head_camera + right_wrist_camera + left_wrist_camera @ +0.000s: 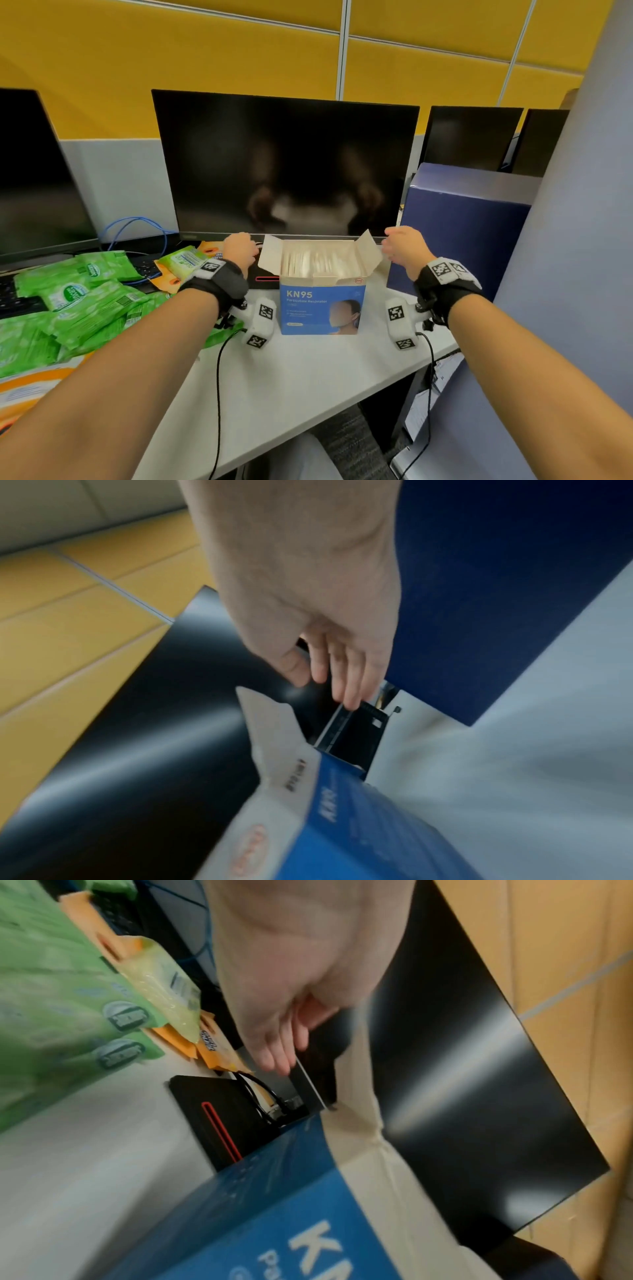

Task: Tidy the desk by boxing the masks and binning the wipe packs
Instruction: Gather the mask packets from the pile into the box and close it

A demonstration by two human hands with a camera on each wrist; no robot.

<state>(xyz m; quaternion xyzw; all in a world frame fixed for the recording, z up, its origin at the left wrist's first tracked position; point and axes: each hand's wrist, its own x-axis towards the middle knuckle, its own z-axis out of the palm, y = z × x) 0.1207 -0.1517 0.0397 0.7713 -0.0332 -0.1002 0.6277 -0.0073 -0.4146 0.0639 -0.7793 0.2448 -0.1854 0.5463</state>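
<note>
Head view: the KN95 box (322, 308) stands mid-bench in front of the monitor (284, 161), flaps up, masks (317, 258) packed upright inside. Left hand (239, 248) hovers just beside the left flap, right hand (406, 245) beside the right one. The wrist views show both with fingers loosely extended and nothing held, so each grip is loose and empty. The green wipe packs (73, 298) lie heaped on the bench's left side; no bin is in view. By my reckoning the box is light, thin card that dents easily, so it's best taken low on its side walls, not by the floppy flaps. The packs look soft and slick; pinch them at a sealed edge.
</note>
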